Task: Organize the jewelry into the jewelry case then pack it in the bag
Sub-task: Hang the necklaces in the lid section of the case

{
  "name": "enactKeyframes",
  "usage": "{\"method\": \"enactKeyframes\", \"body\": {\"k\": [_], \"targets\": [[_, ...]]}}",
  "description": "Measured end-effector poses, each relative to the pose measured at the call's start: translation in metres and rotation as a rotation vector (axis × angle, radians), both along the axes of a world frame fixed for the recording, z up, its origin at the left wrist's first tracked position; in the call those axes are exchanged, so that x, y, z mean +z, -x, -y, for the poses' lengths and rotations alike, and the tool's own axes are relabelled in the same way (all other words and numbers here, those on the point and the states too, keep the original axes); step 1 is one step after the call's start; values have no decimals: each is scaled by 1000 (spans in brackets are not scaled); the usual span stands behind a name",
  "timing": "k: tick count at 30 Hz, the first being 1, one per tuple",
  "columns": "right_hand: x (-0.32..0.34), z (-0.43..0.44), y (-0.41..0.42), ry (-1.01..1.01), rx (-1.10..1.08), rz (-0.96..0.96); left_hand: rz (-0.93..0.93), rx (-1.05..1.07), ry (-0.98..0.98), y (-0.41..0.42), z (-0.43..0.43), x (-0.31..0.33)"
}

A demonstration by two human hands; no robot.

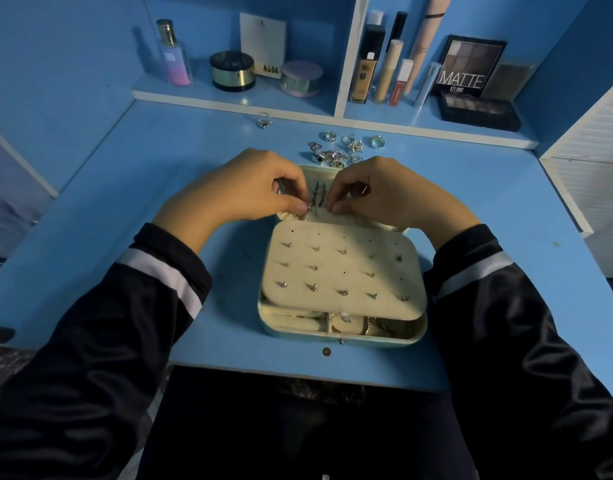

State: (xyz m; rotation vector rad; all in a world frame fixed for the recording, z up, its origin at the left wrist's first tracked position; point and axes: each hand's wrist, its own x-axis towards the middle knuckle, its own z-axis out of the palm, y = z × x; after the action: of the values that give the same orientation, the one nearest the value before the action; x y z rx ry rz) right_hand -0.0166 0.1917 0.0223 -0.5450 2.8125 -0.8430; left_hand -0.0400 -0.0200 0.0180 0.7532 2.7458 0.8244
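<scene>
fingertips pinch tiny piece, hardly discernible.

Glossy black sleeves, one white stripe above ribbed cuffs (both arms alike)

Blue tabletop beneath a white-edged blue shelf with divider; blue walls; dim light.

a perfume bottle and matte palette stand on the shelf.
</scene>
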Motion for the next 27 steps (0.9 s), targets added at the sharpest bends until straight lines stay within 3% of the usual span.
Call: {"method": "enactKeyframes", "body": {"k": [8,17,23,27], "targets": [[-1,12,20,80,-49,-73,-38,59,-210,13,8,-11],[-12,18,30,489,-97,-43,-19,134,-523,19,8,-13],[-13,19,28,598,-64,-7,-5,129,-513,20,11,-13],[-15,21,28,510,-59,-28,9,107,-474,20,11,-16]]}}
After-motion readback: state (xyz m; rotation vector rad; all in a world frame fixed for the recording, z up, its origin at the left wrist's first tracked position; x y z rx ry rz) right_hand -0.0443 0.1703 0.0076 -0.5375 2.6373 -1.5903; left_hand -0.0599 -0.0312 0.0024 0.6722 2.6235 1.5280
